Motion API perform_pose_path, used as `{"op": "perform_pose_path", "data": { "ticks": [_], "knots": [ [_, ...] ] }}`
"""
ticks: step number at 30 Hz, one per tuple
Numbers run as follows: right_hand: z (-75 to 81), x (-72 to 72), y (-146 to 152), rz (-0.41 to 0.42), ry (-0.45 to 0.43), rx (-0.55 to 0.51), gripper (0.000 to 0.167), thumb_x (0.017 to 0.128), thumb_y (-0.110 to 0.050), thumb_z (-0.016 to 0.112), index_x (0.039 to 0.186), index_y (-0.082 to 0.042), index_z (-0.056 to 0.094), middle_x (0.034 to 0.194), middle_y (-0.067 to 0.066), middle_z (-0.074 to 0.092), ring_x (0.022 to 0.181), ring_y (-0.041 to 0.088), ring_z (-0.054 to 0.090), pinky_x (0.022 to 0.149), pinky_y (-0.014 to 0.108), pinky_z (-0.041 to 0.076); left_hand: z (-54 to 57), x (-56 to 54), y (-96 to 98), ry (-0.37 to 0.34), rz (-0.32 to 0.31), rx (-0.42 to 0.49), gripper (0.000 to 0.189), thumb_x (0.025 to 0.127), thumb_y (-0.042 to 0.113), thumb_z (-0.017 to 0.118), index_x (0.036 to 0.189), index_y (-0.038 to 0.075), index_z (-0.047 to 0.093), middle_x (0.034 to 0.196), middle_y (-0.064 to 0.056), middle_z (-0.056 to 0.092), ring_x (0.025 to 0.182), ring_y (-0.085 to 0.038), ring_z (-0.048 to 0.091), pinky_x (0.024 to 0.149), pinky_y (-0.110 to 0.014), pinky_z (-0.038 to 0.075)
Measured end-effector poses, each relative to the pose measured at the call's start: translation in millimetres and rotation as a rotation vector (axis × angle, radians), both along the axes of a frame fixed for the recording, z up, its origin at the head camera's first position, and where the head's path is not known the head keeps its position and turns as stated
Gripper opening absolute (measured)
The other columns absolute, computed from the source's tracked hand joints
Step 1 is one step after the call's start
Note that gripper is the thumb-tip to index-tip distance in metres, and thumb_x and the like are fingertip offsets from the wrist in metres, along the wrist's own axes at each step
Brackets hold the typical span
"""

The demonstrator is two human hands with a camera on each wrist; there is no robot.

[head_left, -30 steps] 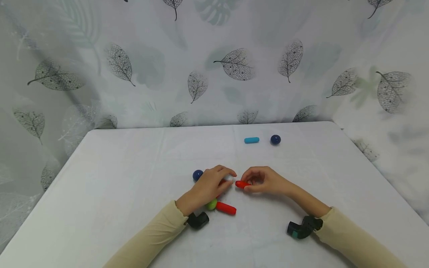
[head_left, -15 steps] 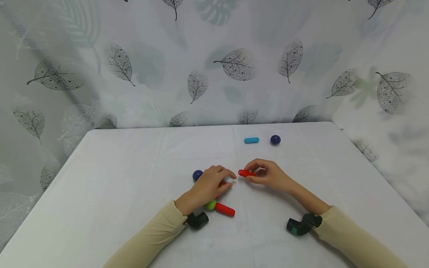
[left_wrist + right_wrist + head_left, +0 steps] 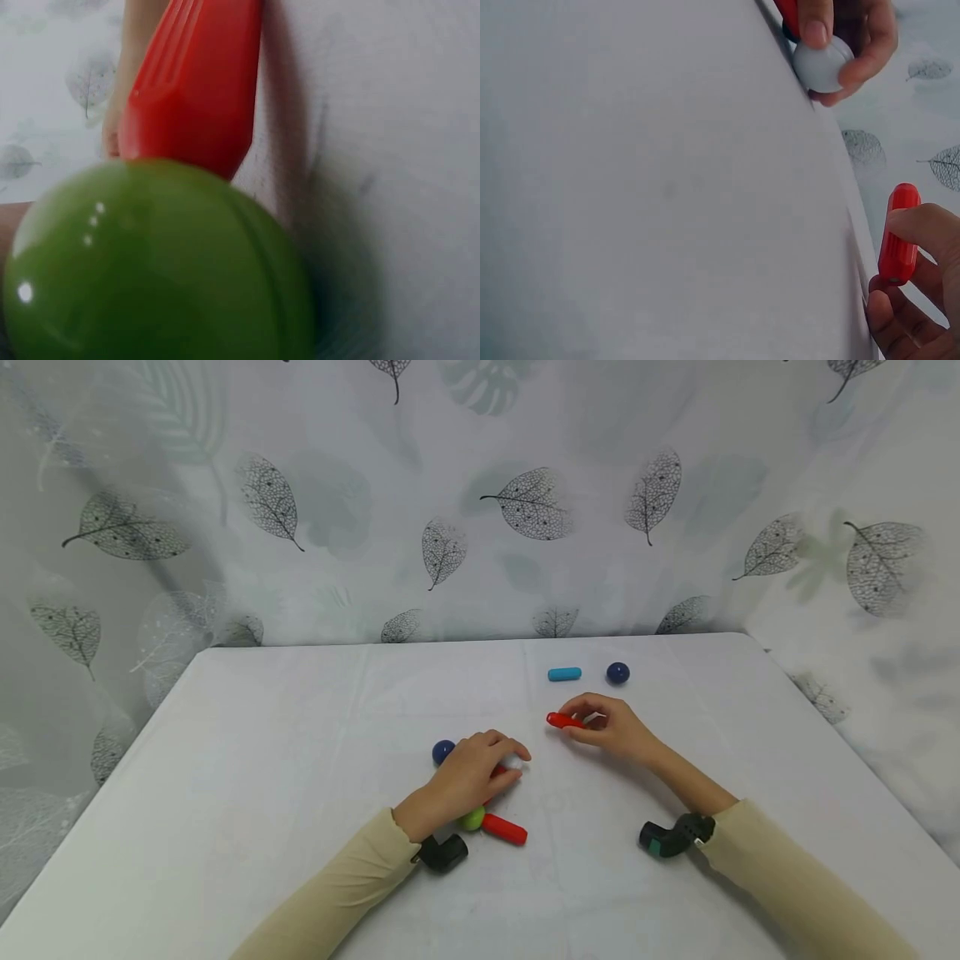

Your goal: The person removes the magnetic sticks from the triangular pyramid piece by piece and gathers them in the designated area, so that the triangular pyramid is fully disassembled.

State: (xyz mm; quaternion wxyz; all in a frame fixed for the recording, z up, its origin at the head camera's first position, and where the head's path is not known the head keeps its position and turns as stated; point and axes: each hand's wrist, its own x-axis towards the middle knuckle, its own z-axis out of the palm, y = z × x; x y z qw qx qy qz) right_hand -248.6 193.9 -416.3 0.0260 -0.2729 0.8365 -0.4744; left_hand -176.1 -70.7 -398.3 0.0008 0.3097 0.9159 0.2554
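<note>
Pinched in the right hand (image 3: 611, 731), a red rod (image 3: 564, 721) points toward eleven o'clock; the left hand (image 3: 468, 772) grips a white ball (image 3: 821, 64). Joining looks undone.

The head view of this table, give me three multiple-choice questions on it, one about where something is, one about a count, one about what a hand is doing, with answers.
1. Where does the light blue rod lie?
A. Just left of the far dark blue ball
B. Under the left hand
C. At the table's near edge

2. How many dark blue balls show on the table?
A. One
B. Two
C. Four

3. What is the right hand doing?
A. Lying flat and bare
B. Pinching a red rod
C. Gripping the green ball

Answers:
1. A, the rod and ball sit side by side near the far edge.
2. B, one lies by the left hand, one beside the light blue rod.
3. B, its fingertips hold the rod's end, and the right wrist view shows the same.
</note>
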Motion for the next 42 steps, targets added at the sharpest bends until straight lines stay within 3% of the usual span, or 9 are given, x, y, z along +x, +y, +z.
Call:
{"op": "perform_pose_path", "data": {
  "ticks": [8,16,21,31,42],
  "knots": [
    [2.6,-17.0,2,-0.045,0.078,0.098,0.025,0.085,-0.001,0.073,0.109,0.000,0.066,0.103,0.015,0.068,0.088,0.023,0.061,0.078,0.021,0.051,0.1,0.5,-0.5,0.002,0.002,-0.006,0.021,0.094,0.022,0.066,0.114,0.018,0.067,0.112,-0.006,0.063,0.096,-0.020,0.057,0.083,-0.036,0.047],
    [5.1,-29.3,0,-0.123,0.123,0.185,0.024,0.086,-0.005,0.073,0.109,-0.001,0.065,0.106,0.016,0.068,0.090,0.028,0.061,0.080,0.038,0.052,-0.1,0.4,-0.7,0.010,-0.004,-0.006,0.021,0.094,0.022,0.066,0.114,0.018,0.067,0.113,-0.006,0.063,0.097,-0.020,0.058,0.084,-0.037,0.047],
    [4.5,-35.2,-3,-0.187,0.138,0.250,0.026,0.087,-0.007,0.072,0.111,-0.001,0.065,0.106,0.016,0.067,0.090,0.028,0.061,0.077,0.037,0.052,0.1,0.5,-0.6,0.016,-0.009,0.001,0.020,0.094,0.021,0.066,0.114,0.017,0.067,0.112,-0.007,0.063,0.097,-0.020,0.058,0.083,-0.036,0.048],
    [5.7,-41.4,-8,-0.191,0.164,0.307,0.024,0.087,-0.007,0.071,0.110,0.000,0.067,0.106,0.017,0.068,0.088,0.028,0.059,0.073,0.034,0.047,-0.6,1.0,-0.3,0.023,-0.013,0.013,0.019,0.095,0.021,0.065,0.114,0.016,0.067,0.110,-0.006,0.063,0.097,-0.020,0.058,0.082,-0.036,0.047],
    [0.1,-46.5,-7,-0.207,0.297,0.283,0.025,0.084,-0.002,0.074,0.108,0.002,0.071,0.106,0.021,0.066,0.089,0.031,0.055,0.073,0.037,0.046,-0.2,0.6,-0.5,0.025,-0.014,0.015,0.019,0.095,0.021,0.065,0.113,0.016,0.067,0.112,-0.006,0.063,0.097,-0.019,0.058,0.081,-0.035,0.047]
  ]
}}
